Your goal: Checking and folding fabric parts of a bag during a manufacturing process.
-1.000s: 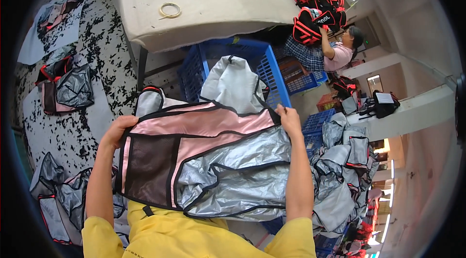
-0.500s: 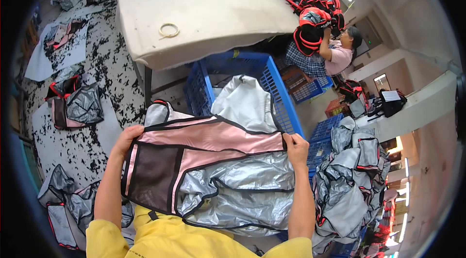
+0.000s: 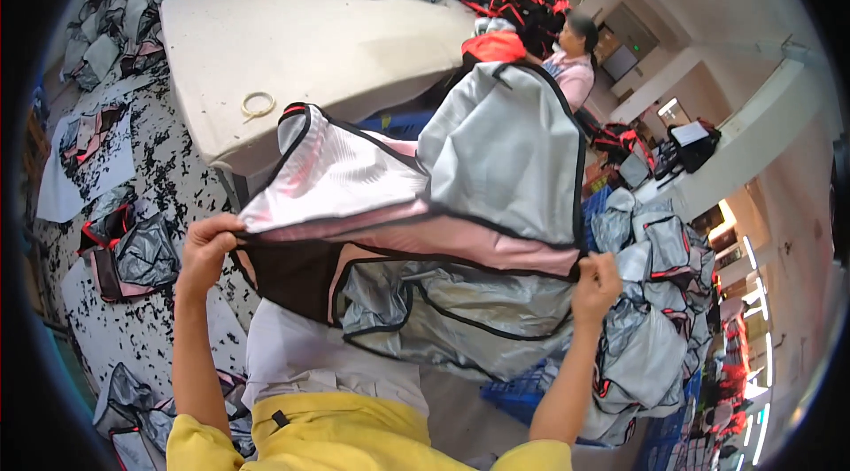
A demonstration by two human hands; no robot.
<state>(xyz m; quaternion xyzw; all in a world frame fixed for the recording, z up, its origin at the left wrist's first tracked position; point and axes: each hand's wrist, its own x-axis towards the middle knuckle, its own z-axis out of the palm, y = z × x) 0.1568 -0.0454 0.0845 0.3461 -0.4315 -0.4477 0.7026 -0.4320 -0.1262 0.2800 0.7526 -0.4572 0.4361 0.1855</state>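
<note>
Stretched between my two hands is a sewn bag lining (image 3: 522, 245), pink and silver with black edging. My left hand (image 3: 209, 250) pinches its left corner, beside a dark mesh pocket (image 3: 288, 269). The opposite corner is gripped in my right hand (image 3: 598, 287), fingers curled closed. A pale grey flap (image 3: 505, 161) stands up and away from me on the far side, next to a shiny whitish-pink one (image 3: 341, 166). Crinkled silver sheeting (image 3: 478, 303) hangs on the near side, above my lap.
Ahead is a cream-covered table (image 3: 310, 46) bearing a ring-shaped roll (image 3: 258, 104). Silver bag pieces (image 3: 651, 320) pile up at right by a blue crate (image 3: 518, 396). Another person (image 3: 571, 73) handles red-black bags beyond. Black scraps and a bag piece (image 3: 146, 254) lie left.
Both hands have spread slightly apart, the lining lifted off my lap and tilted. Its pale flaps now stand up on the far side, covering most of the blue crate behind.
</note>
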